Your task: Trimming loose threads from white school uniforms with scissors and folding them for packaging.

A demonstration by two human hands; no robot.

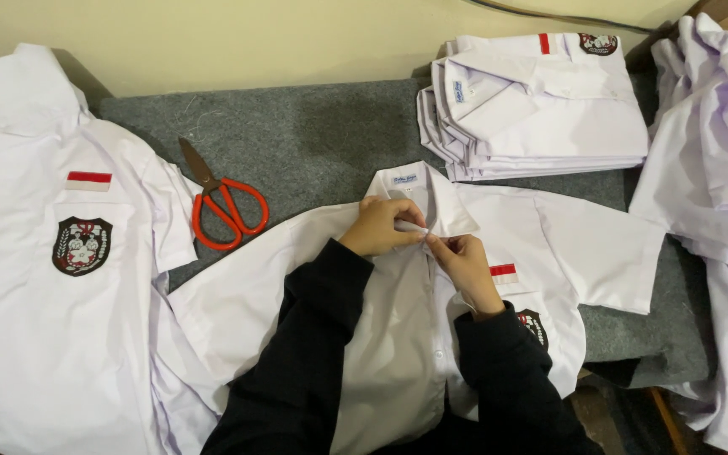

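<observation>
A white short-sleeved shirt (566,244) lies face up on the grey felt table (313,143), collar away from me, with a red-and-white flag patch and a dark crest badge on its chest. My left hand (381,226) pinches the shirt's front edge just below the collar. My right hand (463,265) grips the opposite front edge close beside it, fingertips almost touching the left hand. Both arms wear dark sleeves that cover the shirt's lower middle.
Orange-handled scissors (225,206) lie shut on the felt left of the shirt. Another white shirt (52,278) with the same badges is spread at far left. A folded stack of white shirts (541,109) sits behind, and loose white shirts (718,168) are heaped at right.
</observation>
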